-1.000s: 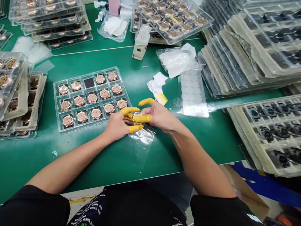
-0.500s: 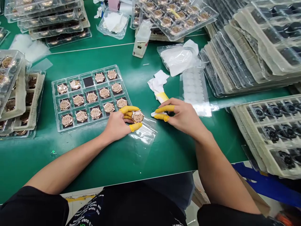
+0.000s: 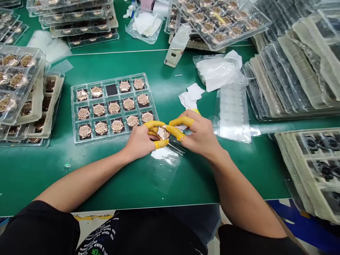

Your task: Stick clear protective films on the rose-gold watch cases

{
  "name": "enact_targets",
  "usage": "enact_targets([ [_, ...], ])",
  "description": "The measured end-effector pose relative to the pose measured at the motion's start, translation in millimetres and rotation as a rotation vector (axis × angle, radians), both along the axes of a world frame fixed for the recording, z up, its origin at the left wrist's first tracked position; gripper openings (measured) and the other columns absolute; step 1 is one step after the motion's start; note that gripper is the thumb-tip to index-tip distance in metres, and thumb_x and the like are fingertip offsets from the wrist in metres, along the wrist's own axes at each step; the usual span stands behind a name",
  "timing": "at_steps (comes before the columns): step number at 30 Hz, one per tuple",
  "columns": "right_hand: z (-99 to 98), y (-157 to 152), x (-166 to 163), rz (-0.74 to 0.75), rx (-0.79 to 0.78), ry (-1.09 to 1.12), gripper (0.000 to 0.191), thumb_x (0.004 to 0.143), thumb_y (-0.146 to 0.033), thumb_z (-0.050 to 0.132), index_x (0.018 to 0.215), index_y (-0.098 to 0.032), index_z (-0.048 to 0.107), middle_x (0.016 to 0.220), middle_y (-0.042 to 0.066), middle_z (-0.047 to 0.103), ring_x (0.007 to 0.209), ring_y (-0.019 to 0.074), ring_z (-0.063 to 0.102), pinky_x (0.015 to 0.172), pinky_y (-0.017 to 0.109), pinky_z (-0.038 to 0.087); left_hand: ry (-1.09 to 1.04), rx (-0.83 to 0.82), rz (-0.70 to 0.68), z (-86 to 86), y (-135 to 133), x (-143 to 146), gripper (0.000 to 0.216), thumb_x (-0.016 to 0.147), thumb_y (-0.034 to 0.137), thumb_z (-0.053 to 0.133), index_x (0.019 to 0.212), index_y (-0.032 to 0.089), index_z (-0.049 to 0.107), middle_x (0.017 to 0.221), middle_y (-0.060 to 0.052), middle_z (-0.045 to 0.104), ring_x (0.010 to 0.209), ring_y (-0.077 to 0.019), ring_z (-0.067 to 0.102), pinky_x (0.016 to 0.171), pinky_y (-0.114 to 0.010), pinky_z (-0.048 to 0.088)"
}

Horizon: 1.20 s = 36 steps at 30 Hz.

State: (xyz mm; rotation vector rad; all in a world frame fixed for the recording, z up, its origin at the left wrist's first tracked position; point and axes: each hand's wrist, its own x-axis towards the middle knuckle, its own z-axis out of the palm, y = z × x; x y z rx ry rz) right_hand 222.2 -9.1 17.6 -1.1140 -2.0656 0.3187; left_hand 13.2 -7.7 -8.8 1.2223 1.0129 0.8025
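Observation:
My left hand point(image 3: 140, 141), with yellow finger cots, is closed round a rose-gold watch case point(image 3: 163, 133) held just above the green table. My right hand point(image 3: 199, 134), also in yellow cots, pinches a small white cloth point(image 3: 170, 127) against the top edge of that case. A clear plastic bag point(image 3: 166, 164) lies flat on the table under both hands. Left of my hands sits a clear compartment tray point(image 3: 113, 108) filled with several rose-gold cases, with one compartment in the back row empty.
Stacks of filled trays point(image 3: 23, 95) stand at the left and along the back point(image 3: 77, 17). Piles of clear trays point(image 3: 289, 67) crowd the right. White wipes point(image 3: 191, 95), a bagged cloth point(image 3: 217, 69), a blister sheet point(image 3: 232, 109) and a white bottle point(image 3: 177, 46) lie behind my hands.
My right hand went to the right, took up the white cloth and came back to the watch case. My left hand kept hold of the case. The view shifted slightly.

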Motion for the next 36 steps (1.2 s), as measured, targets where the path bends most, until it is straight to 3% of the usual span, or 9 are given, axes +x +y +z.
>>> enact_targets([
  [4, -4.2, -3, 1, 0.118, -0.018, 0.028, 0.005, 0.096, -0.024, 0.071, 0.098, -0.024, 0.076, 0.086, 0.003, 0.066, 0.072, 0.0154, 0.063, 0.061, 0.03, 0.048, 0.004, 0.027, -0.037, -1.0, -1, 0, 0.056, 0.065, 0.017, 0.087, 0.119, 0.016, 0.076, 0.099, -0.004, 0.082, 0.08, -0.0133, 0.079, 0.077, -0.022, 0.067],
  [8, -4.7, -9, -1, 0.04, 0.031, -0.006, 0.009, 0.097, -0.024, 0.07, 0.103, -0.024, 0.077, 0.083, 0.003, 0.064, 0.07, 0.0157, 0.059, 0.057, 0.031, 0.044, 0.01, 0.029, -0.021, -1.4, -2, 1, 0.055, 0.068, 0.018, 0.086, 0.122, 0.016, 0.076, 0.096, -0.003, 0.082, 0.076, -0.0126, 0.078, 0.074, -0.021, 0.066],
  [12, -6.3, -14, -2, 0.082, 0.028, 0.033, 0.011, 0.096, -0.019, 0.071, 0.104, -0.024, 0.077, 0.082, 0.002, 0.063, 0.07, 0.0151, 0.06, 0.057, 0.03, 0.045, 0.004, 0.015, -0.04, -3.0, -3, 1, 0.057, 0.065, 0.017, 0.087, 0.121, 0.016, 0.076, 0.099, -0.004, 0.083, 0.078, -0.0133, 0.079, 0.076, -0.022, 0.067],
  [16, -8.0, -15, -3, -0.026, 0.035, 0.07, 0.008, 0.096, -0.02, 0.073, 0.1, -0.025, 0.076, 0.082, 0.002, 0.062, 0.069, 0.0149, 0.059, 0.057, 0.031, 0.045, -0.004, -0.018, -0.025, -2.7, -3, 2, 0.058, 0.065, 0.02, 0.089, 0.122, 0.016, 0.076, 0.096, -0.004, 0.083, 0.077, -0.0134, 0.079, 0.075, -0.023, 0.068],
  [20, -9.0, -15, -3, 0.069, 0.034, 0.088, 0.012, 0.095, -0.019, 0.074, 0.105, -0.025, 0.075, 0.082, 0.001, 0.06, 0.069, 0.014, 0.059, 0.056, 0.029, 0.046, -0.007, -0.022, -0.031, -0.9, -2, 2, 0.057, 0.064, 0.017, 0.088, 0.12, 0.016, 0.077, 0.098, -0.005, 0.083, 0.078, -0.0136, 0.079, 0.075, -0.022, 0.068],
  [24, -11.4, -14, -3, -0.016, 0.041, 0.102, 0.007, 0.095, -0.019, 0.074, 0.1, -0.025, 0.075, 0.081, 0.001, 0.059, 0.068, 0.0141, 0.058, 0.056, 0.03, 0.045, 0.002, -0.032, -0.028, -0.4, -2, 2, 0.059, 0.064, 0.021, 0.089, 0.122, 0.014, 0.076, 0.092, -0.004, 0.082, 0.075, -0.0134, 0.078, 0.073, -0.022, 0.068],
  [28, -14.3, -15, -4, 0.074, -0.003, 0.133, 0.007, 0.096, -0.023, 0.074, 0.102, -0.026, 0.076, 0.082, 0.001, 0.061, 0.069, 0.0146, 0.06, 0.057, 0.03, 0.046, 0.015, -0.019, -0.043, -0.1, -2, 1, 0.059, 0.063, 0.018, 0.089, 0.12, 0.015, 0.077, 0.099, -0.005, 0.083, 0.08, -0.0153, 0.08, 0.078, -0.024, 0.069],
  [36, -21.0, -10, -4, 0.032, -0.022, 0.17, 0.007, 0.095, -0.024, 0.076, 0.101, -0.027, 0.078, 0.082, 0.001, 0.06, 0.07, 0.0157, 0.057, 0.06, 0.033, 0.044, -0.01, -0.051, -0.001, -0.5, -3, 2, 0.062, 0.063, 0.02, 0.09, 0.123, 0.013, 0.076, 0.096, -0.005, 0.083, 0.077, -0.0133, 0.078, 0.073, -0.021, 0.067],
])
